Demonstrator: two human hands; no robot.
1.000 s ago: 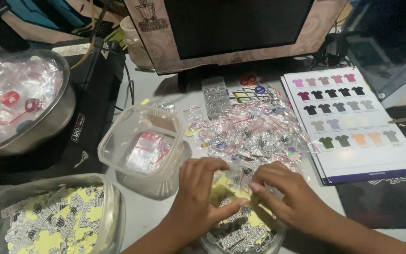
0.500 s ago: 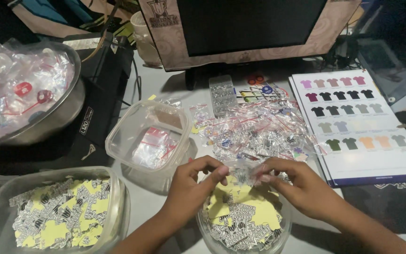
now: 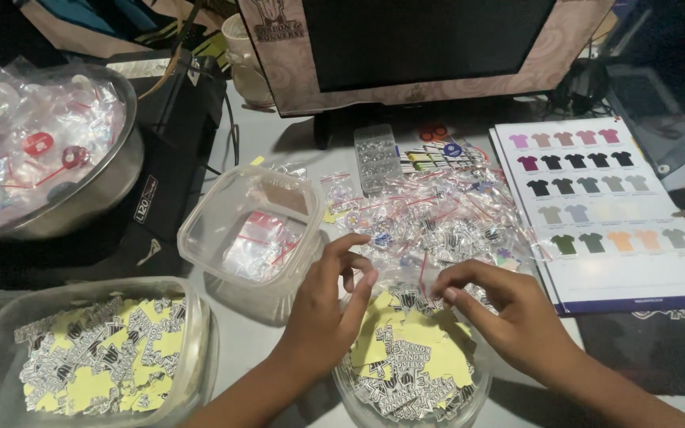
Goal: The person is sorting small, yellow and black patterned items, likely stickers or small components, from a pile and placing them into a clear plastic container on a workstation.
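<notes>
Hands hover over a round sticker tub (image 3: 406, 372). Left hand (image 3: 323, 313) half open, empty. Right hand (image 3: 509, 313) pinches a small clear bag (image 3: 430, 289)

Counting up the desk: tubs, bowl, hands

We see two hands, left (image 3: 319, 317) and right (image 3: 517, 317); three clear plastic tubs, one front left (image 3: 192, 357), one in the middle (image 3: 200, 246), one under the hands (image 3: 350, 396); one steel bowl (image 3: 112, 182); one monitor (image 3: 430, 40); one shirt colour chart (image 3: 620, 261); and one heap of little bags (image 3: 438, 214), too many to count.
</notes>
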